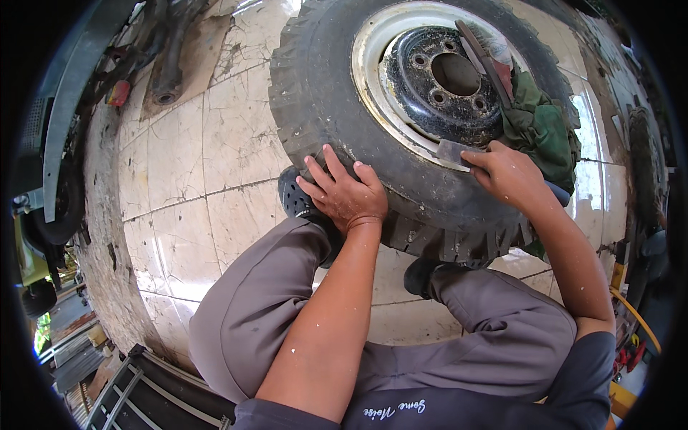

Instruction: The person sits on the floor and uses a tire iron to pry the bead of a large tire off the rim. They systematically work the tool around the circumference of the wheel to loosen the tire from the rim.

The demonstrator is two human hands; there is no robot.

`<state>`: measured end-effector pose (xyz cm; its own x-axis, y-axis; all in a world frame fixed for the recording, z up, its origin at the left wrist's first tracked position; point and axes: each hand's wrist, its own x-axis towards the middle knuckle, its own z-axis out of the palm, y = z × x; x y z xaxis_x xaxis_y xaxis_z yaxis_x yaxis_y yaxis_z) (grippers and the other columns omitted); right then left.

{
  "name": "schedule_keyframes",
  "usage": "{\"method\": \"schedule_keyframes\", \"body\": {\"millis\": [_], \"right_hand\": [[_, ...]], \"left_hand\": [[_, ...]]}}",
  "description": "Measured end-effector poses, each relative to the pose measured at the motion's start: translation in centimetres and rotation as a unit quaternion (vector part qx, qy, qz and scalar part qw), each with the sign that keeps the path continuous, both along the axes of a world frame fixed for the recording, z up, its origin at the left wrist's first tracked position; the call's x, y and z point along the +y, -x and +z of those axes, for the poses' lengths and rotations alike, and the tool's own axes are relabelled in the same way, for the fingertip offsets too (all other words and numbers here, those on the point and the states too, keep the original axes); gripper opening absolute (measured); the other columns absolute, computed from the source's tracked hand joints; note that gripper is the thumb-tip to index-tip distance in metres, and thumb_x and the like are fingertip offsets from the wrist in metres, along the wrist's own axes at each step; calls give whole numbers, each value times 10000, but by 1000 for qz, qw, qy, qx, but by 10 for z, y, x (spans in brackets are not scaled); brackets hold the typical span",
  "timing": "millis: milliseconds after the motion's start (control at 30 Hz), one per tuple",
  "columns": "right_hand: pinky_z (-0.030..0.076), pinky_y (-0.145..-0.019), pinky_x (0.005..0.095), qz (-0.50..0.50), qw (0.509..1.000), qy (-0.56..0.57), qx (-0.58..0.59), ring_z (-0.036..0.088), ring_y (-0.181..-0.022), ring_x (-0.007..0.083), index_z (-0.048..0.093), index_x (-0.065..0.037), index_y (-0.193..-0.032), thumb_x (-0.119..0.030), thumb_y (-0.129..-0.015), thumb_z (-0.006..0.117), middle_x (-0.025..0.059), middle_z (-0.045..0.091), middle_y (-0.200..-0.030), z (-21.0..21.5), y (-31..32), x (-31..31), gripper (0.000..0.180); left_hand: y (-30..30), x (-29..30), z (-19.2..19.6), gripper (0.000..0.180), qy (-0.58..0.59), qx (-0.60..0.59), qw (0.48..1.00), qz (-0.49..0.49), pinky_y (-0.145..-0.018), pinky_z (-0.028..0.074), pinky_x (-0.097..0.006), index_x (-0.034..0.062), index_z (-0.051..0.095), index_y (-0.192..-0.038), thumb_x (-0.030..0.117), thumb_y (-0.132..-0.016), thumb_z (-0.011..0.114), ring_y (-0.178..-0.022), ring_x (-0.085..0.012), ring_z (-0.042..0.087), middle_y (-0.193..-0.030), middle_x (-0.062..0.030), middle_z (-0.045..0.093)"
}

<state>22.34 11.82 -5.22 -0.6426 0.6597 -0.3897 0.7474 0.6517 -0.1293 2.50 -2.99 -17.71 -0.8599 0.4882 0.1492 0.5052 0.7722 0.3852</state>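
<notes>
A large black tyre [315, 93] on a cream-painted rim [373, 72] lies flat on the tiled floor in front of me. My left hand [342, 192] rests palm down on the near sidewall, fingers spread. My right hand [505, 172] pinches a small grey sheet, like sandpaper [451, 150], against the rim's near edge. A brush [484, 54] and a green cloth [541, 125] lie on the wheel's right side.
My knees in grey trousers [265, 301] and dark shoes [294, 197] are tucked against the tyre. Cracked tiles [179, 165] spread to the left. Metal parts and a pipe [168, 68] lie at the far left. Another tyre [645, 165] stands at the right.
</notes>
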Motion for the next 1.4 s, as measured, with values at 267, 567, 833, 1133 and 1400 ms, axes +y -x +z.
{"method": "schedule_keyframes", "body": {"millis": [267,567,833,1133,1400], "right_hand": [[542,-759,478,32,999,-25,11,678,-859,375,717,-269,-1274,-210,-932,650,146,629,-948,-3,10,-3,354],[565,-797,471,63,996,-27,-48,694,-924,363,732,-242,-1236,-246,-962,621,153,652,-997,8,18,5,296],[563,-788,483,32,999,-9,-41,694,-912,369,733,-237,-1213,-243,-950,625,143,651,-992,2,4,2,285],[547,-760,472,37,999,-18,-16,679,-863,370,723,-223,-1247,-213,-933,651,155,631,-945,0,-6,1,323],[549,-759,478,70,997,-30,7,676,-844,373,727,-217,-1223,-213,-933,631,160,630,-927,1,8,8,305]], "left_hand": [[-3,2,-1,668,2,-9,1000,-5,-1135,301,-639,125,397,-1560,375,-950,499,-1460,-574,212,-1606,-261,309],[-4,2,-3,666,-7,23,1000,-4,-1128,310,-643,120,418,-1550,372,-939,504,-1450,-583,227,-1592,-275,329],[-4,1,-2,669,-10,16,1000,-4,-1128,306,-649,128,413,-1554,363,-936,515,-1459,-575,214,-1602,-265,316],[-5,1,0,667,2,10,1000,-7,-1133,302,-651,135,400,-1561,364,-945,512,-1463,-573,202,-1614,-256,298],[-1,3,0,662,-2,20,1000,1,-1132,305,-646,127,425,-1546,372,-938,514,-1453,-575,223,-1601,-262,318]]}}
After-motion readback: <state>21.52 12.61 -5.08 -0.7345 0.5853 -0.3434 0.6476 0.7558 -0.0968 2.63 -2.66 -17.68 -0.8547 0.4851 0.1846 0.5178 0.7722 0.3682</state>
